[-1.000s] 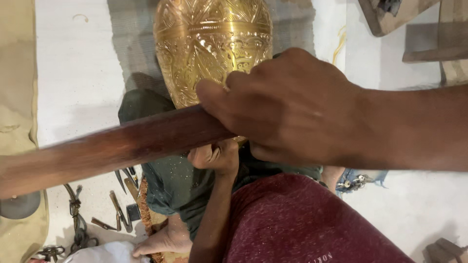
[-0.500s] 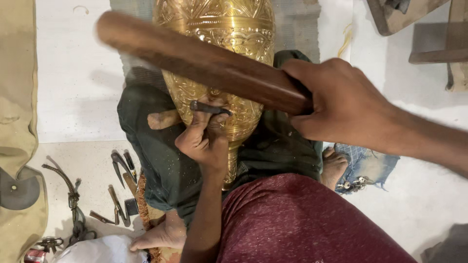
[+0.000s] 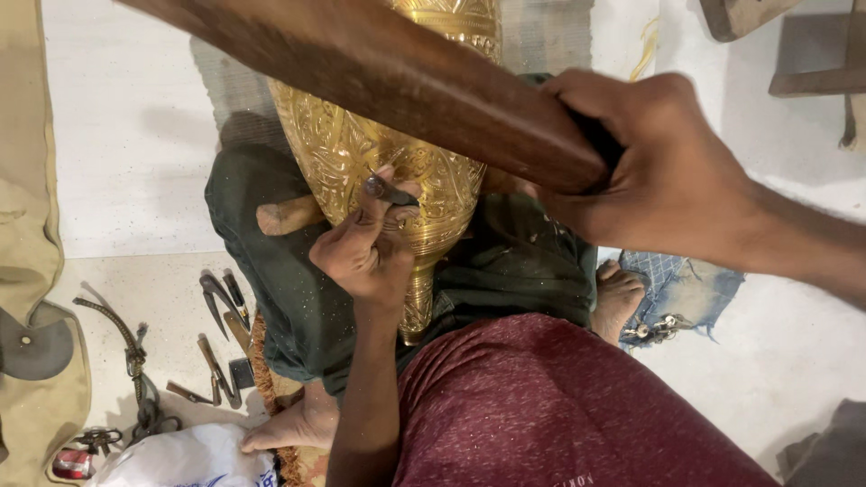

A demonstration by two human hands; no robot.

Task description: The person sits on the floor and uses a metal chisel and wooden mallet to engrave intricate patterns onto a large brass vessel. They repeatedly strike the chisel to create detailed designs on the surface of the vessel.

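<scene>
A large engraved brass vase [image 3: 361,153] lies on my lap, resting on a dark green cloth [image 3: 280,280]. My left hand [image 3: 365,248] pinches a small metal chisel [image 3: 383,188] with its tip against the vase's patterned surface. My right hand [image 3: 663,176] grips the end of a long brown wooden mallet [image 3: 388,72], which is raised above the vase and slants up to the upper left. The mallet hides part of the vase's upper body.
Several metal hand tools [image 3: 221,302] lie on the pale floor at the left, beside a braided cord [image 3: 126,347]. A tan bag [image 3: 36,298] runs along the left edge, a white plastic bag [image 3: 189,460] sits at the bottom. A scrap of denim [image 3: 686,289] lies at the right, wooden furniture [image 3: 812,54] beyond.
The wooden mallet swung up from low across the vase and now sits higher, tilted to the upper left. My left hand stayed on the chisel at the vase.
</scene>
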